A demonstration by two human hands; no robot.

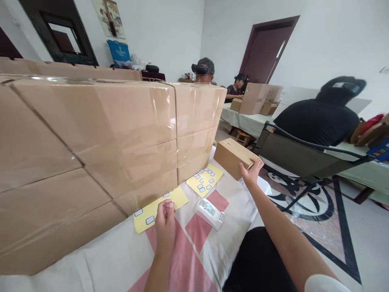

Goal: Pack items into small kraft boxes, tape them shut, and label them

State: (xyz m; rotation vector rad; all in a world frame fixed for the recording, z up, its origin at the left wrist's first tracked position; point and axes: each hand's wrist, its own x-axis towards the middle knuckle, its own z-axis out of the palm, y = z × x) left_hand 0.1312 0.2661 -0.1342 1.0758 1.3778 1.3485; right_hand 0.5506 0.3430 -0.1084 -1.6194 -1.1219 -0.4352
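Observation:
My right hand (251, 172) grips the near right end of a small brown cardboard box (232, 156), thumb on its side and fingers over the end. The box rests at the right edge of the cloth-covered table. My left hand (165, 215) is closed over a yellow sheet (146, 215) printed with blue-outlined rounded shapes; whatever its curled fingers hold, if anything, cannot be made out. A second yellow sheet (205, 180) with similar shapes lies farther back. Between my hands sits a white handheld device (209, 213) with a lit screen.
A wall of taped cardboard boxes (127, 134) stands along the left and back of the table. To the right are a folding chair (288, 156) and a person in black (316, 111). Other people sit beyond, near another table (253, 121).

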